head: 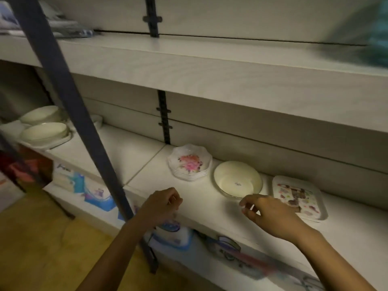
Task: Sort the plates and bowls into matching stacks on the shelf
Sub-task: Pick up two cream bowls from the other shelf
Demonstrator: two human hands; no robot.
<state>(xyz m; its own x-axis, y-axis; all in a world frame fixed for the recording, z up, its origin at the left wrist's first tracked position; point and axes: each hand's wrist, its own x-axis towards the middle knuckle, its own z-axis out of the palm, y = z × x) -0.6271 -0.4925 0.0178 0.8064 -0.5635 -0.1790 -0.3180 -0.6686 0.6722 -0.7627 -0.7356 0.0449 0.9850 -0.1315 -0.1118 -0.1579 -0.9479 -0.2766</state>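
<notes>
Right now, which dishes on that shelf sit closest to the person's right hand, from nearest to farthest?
From the right hand:
1. Cream bowl, just beyond the fingertips.
2. Patterned tray, behind the hand on its right; too close to the bowl to rank firmly.
3. Floral plates, a stack further left.
4. Cream dishes, at the shelf's far left end.

Bare shelf [134,156] lay open left of the floral plate stack [190,162]; a dark slanted post [84,131] crossed in front, and the upper shelf [210,66] limited headroom
</notes>
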